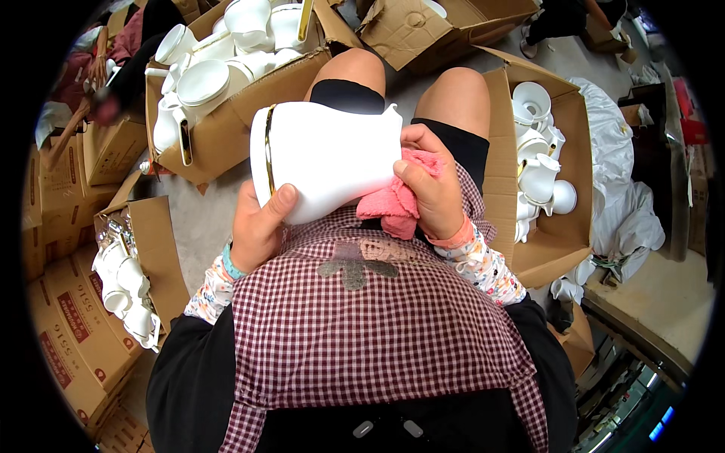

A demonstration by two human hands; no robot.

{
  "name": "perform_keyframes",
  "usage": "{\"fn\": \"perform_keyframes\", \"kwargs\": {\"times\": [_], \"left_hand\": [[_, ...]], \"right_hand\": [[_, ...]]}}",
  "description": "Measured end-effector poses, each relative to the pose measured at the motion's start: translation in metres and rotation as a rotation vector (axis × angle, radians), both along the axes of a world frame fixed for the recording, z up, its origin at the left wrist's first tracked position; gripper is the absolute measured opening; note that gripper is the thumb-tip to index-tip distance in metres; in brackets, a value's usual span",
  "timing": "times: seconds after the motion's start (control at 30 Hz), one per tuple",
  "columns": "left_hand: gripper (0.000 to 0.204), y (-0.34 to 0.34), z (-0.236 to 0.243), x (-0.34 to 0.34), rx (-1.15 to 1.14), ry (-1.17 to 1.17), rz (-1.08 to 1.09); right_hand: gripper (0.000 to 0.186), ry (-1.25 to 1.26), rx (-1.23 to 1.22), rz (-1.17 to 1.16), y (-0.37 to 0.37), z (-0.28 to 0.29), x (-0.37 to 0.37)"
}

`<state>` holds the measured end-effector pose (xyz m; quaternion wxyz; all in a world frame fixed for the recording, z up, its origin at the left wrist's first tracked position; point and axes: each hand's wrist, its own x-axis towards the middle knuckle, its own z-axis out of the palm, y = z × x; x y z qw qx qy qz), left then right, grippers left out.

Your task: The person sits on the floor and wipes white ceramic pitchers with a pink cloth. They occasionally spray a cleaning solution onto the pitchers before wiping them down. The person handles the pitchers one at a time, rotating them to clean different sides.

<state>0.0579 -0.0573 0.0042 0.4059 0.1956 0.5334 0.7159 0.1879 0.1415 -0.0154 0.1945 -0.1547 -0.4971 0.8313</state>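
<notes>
A large white pitcher (332,158) with a gold band near its base lies tilted on its side above my lap, its spouted rim toward the right. My left hand (258,226) grips it by the base end, thumb on the white wall near the gold band. At the rim, my right hand (432,185) is closed round a crumpled pink cloth (396,200), pressing it to the pitcher's mouth. The fingers of that hand are partly hidden behind the rim and the cloth. A handle on the pitcher cannot be seen.
An open carton (249,94) of white pitchers and cups stands ahead on the left. On the right, another carton (495,151) holds small white jugs. Lower left, small white pieces (124,283) sit by stacked boxes (72,332). Another person's arm (72,124) shows at far left.
</notes>
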Motion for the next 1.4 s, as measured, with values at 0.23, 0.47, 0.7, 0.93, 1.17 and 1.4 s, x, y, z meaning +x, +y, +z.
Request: {"fn": "perform_keyframes", "kwargs": {"times": [0.23, 0.47, 0.7, 0.93, 1.17, 1.4], "left_hand": [[0.045, 0.001, -0.004, 0.0, 0.009, -0.029, 0.022], [0.046, 0.001, -0.008, -0.002, 0.019, -0.055, 0.054], [0.043, 0.004, -0.009, -0.023, 0.087, -0.095, 0.09], [0.029, 0.01, 0.046, -0.116, 0.076, 0.995, -0.51], [0.029, -0.007, 0.064, -0.145, -0.016, 1.388, -0.213], [0.039, -0.17, -0.064, -0.244, -0.356, 0.885, 1.077]], "right_hand": [[0.029, -0.041, 0.018, 0.015, 0.002, 0.001, 0.0], [0.031, -0.005, -0.02, 0.018, 0.001, -0.001, -0.004], [0.031, -0.026, -0.051, 0.201, 0.02, 0.002, -0.006], [0.053, -0.098, 0.648, 0.076, 0.061, 0.063, -0.059], [0.03, 0.076, 1.199, 0.71, 0.016, 0.076, -0.161], [0.02, -0.105, 0.566, 0.464, -0.022, 0.009, -0.23]]}}
